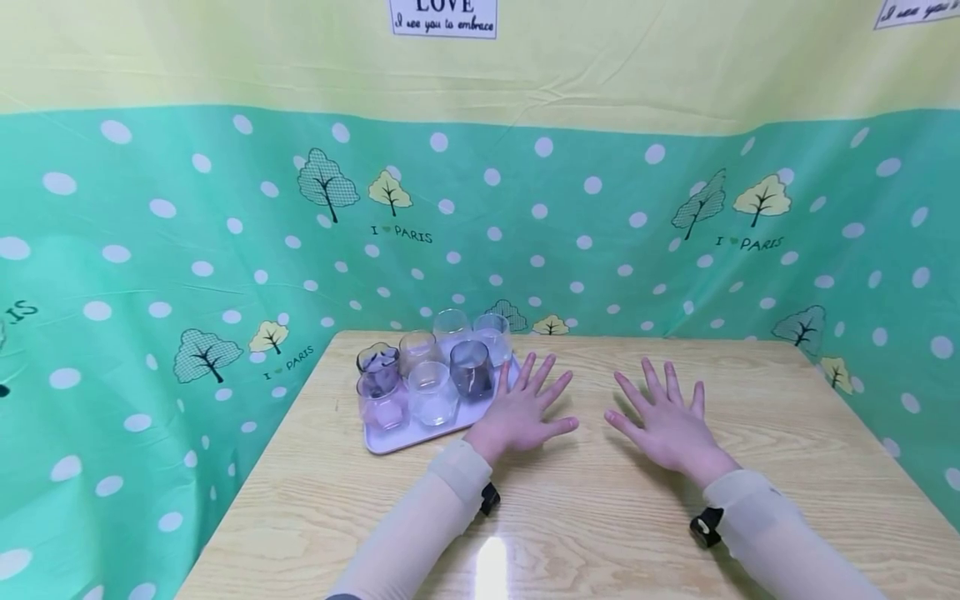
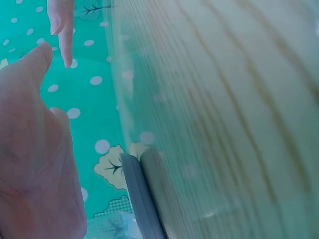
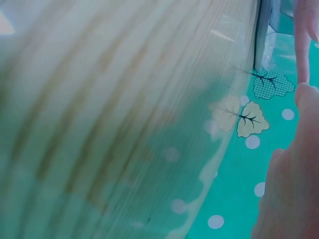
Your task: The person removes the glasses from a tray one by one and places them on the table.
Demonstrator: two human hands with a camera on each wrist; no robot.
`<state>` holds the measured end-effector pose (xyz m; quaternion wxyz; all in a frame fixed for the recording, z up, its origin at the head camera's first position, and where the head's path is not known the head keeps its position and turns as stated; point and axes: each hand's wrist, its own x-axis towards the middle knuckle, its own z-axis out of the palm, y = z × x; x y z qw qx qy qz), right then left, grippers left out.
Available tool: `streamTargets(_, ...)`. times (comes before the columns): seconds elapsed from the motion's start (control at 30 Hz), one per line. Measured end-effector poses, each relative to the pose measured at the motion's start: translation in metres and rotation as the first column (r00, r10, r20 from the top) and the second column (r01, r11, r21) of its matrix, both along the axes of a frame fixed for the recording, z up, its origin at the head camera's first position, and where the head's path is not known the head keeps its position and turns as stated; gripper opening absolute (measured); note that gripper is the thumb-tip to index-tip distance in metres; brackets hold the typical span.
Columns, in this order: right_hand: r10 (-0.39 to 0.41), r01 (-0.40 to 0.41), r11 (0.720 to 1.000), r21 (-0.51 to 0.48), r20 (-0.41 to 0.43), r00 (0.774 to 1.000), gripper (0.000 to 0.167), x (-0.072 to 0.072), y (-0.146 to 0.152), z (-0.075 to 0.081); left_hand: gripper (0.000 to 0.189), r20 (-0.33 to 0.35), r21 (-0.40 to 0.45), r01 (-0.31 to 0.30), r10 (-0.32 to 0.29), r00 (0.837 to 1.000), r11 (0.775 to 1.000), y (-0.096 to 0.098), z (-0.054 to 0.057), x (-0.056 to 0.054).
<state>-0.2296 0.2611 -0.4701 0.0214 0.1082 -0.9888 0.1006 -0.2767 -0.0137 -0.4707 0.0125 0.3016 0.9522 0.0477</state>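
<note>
L grip [image 1: 520, 414] spread nr tray [image 1: 414, 435] w/ 7 glasses [image 1: 432, 396], R grip [image 1: 671, 427] spread over tbl [image 1: 787, 417]

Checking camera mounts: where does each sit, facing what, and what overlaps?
Head: on the head, facing forward-down at table, tray of glasses and curtain; left hand, right hand and sleeves show.
Left wrist: on that wrist, sideways, facing along table to curtain; left hand at left, right hand at top.
Right wrist: on that wrist, also sideways, facing likewise; right hand at right, left hand top right.
Shared: both wrist views catch the tray's edge.
</note>
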Motion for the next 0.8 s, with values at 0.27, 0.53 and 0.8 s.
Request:
streamTargets(0.27, 0.004, -0.004, 1.000, -0.026, -0.001, 1.000, 0.086, -0.001, -0.001, 0.000, 0.080, 0.001, 0.081, 0.030, -0.030, 1.000, 0.996, -0.004, -0.004, -0.002)
streamTargets(0.53, 0.007, -0.015, 0.987, -0.162, -0.048, 0.999, 0.076, -0.005, -0.002, 0.001, 0.060, 0.066, 0.476, 0.015, -0.052, 0.996, 0.879, -0.050, 0.018, 0.015)
streamTargets(0.8, 0.025, -0.039, 0.914, -0.404, -0.040, 0.999, 0.066, -0.014, -0.011, 0.001, 0.031, -0.011, 0.855, 0.038, -0.056, 0.998, 0.518, -0.135, 0.053, 0.035)
